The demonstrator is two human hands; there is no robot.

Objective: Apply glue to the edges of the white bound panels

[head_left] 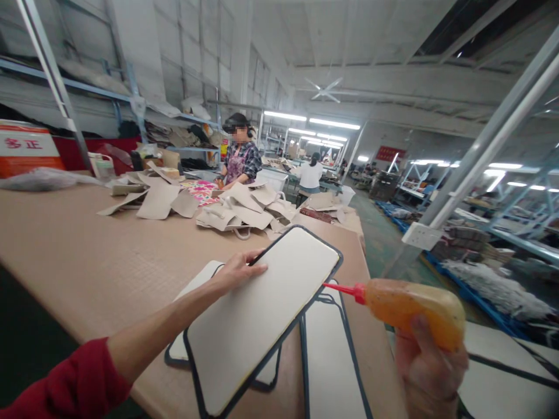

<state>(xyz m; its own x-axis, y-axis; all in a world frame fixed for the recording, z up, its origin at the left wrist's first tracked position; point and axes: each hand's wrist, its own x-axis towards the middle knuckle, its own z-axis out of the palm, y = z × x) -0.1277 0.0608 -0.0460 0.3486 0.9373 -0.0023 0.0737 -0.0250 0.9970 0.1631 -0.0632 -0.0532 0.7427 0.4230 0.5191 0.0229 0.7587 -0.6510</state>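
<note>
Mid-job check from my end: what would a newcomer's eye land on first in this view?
Probably the amber bottle at right, in the right hand, its red nozzle pointing at the dark edge of the white panel. That panel, tilted in the left hand, fills the lower middle. Beyond it, pale pieces lie heaped across the table's far side.

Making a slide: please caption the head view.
Left hand holds a white panel; right hand holds an amber bottle, red nozzle at the panel's edge.
</note>
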